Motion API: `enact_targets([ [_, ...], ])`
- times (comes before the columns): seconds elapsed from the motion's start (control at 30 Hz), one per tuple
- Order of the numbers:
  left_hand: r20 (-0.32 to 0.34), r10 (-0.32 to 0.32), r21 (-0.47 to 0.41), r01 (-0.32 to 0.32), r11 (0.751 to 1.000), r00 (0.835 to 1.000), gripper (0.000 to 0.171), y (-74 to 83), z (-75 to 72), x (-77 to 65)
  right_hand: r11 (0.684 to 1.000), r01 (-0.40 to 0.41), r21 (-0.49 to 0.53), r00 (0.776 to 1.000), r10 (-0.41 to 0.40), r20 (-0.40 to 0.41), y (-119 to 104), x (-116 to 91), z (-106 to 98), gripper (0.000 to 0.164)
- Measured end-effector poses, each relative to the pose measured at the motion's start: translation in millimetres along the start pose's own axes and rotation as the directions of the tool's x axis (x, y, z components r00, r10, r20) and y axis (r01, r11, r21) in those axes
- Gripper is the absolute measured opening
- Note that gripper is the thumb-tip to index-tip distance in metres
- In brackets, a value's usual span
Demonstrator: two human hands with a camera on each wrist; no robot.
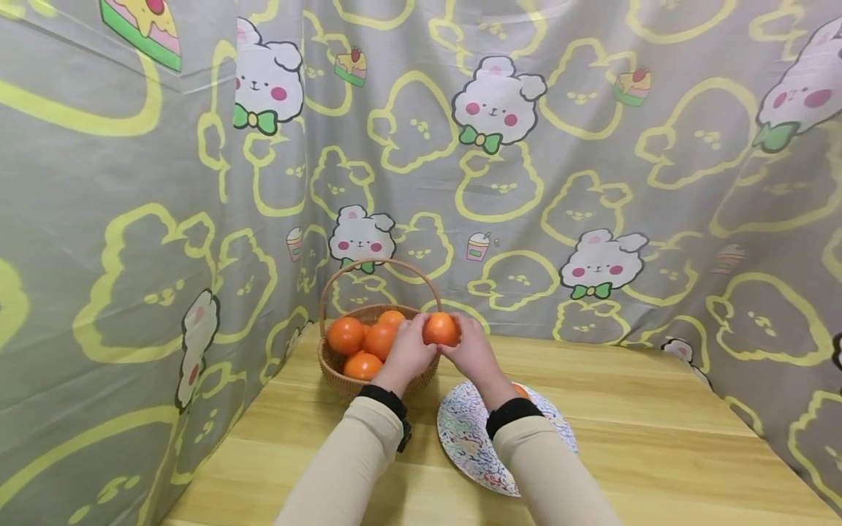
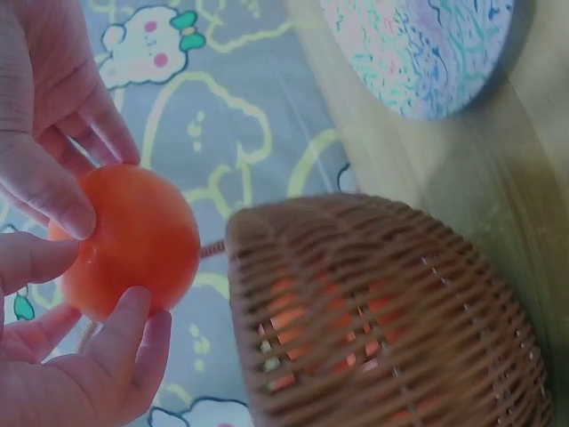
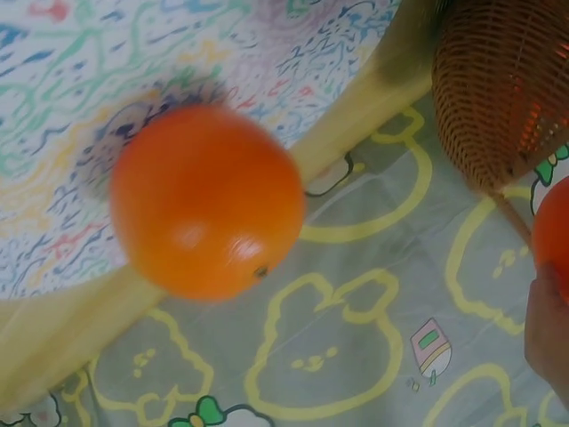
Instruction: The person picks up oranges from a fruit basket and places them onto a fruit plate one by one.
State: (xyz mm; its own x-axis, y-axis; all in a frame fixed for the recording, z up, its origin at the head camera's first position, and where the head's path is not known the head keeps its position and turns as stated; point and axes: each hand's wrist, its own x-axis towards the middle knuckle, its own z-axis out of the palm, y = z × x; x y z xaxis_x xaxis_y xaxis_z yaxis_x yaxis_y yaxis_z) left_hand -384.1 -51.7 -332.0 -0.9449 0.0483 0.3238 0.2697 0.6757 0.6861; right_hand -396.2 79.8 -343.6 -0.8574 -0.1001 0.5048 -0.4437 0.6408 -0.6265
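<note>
Both hands hold one orange [image 1: 441, 329] between them, raised just right of the wicker basket [image 1: 355, 381]. My left hand [image 1: 411, 349] grips its left side, and my right hand [image 1: 472, 349] its right side. In the left wrist view, thumbs and fingertips of the left hand [image 2: 98, 374] and right hand [image 2: 53, 116] press round the orange [image 2: 142, 240]. Several oranges [image 1: 345, 336] lie in the basket. Another orange [image 3: 209, 205] sits on the patterned plate [image 1: 460, 424], mostly hidden behind my right forearm in the head view.
The basket's tall arched handle [image 1: 381, 261] rises behind the hands. A wooden table [image 1: 631, 431] carries basket and plate. Grey curtains [image 1: 408, 190] with cartoon bears stand close at the back and sides.
</note>
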Motion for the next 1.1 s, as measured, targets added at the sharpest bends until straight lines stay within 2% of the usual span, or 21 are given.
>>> enact_targets([
  [0.17, -0.019, 0.039, 0.004, -0.039, 0.999, 0.999, 0.058, 7.6, 12.6, -2.9, 0.999, -0.034, 0.028, 0.999, 0.034, 0.017, 6, -7, -14, 0.062],
  [0.27, -0.017, 0.047, 0.006, -0.047, 0.999, 0.999, 0.057, 12.7, 19.7, -6.0, 0.998, -0.063, 0.002, 0.997, 0.063, 0.034, 10, -12, -23, 0.065],
  [0.5, 0.009, 0.08, 0.005, -0.08, 0.997, 0.997, 0.056, 21.8, 36.2, -15.7, 0.997, -0.062, -0.045, 0.996, 0.064, 0.055, 22, -26, -38, 0.068],
  [0.6, 0.026, 0.106, -0.001, -0.106, 0.994, 0.994, 0.057, 20.6, 47.5, -23.5, 0.995, -0.06, -0.077, 0.995, 0.066, 0.071, 32, -34, -39, 0.069],
  [0.87, 0.028, 0.169, 0.032, -0.17, 0.985, 0.985, 0.058, 5.5, 72.3, -38.3, 0.988, -0.044, -0.148, 0.992, 0.061, 0.113, 57, -51, -25, 0.072],
  [1.0, 0.032, 0.166, 0.023, -0.166, 0.986, 0.986, 0.059, 0.0, 81.8, -43.6, 0.986, -0.066, -0.153, 0.985, 0.089, 0.148, 63, -55, -21, 0.072],
  [1.1, 0.037, 0.14, 0.022, -0.141, 0.99, 0.99, 0.061, -3.6, 87.9, -47.9, 0.977, -0.055, -0.207, 0.979, 0.093, 0.181, 65, -59, -19, 0.069],
])
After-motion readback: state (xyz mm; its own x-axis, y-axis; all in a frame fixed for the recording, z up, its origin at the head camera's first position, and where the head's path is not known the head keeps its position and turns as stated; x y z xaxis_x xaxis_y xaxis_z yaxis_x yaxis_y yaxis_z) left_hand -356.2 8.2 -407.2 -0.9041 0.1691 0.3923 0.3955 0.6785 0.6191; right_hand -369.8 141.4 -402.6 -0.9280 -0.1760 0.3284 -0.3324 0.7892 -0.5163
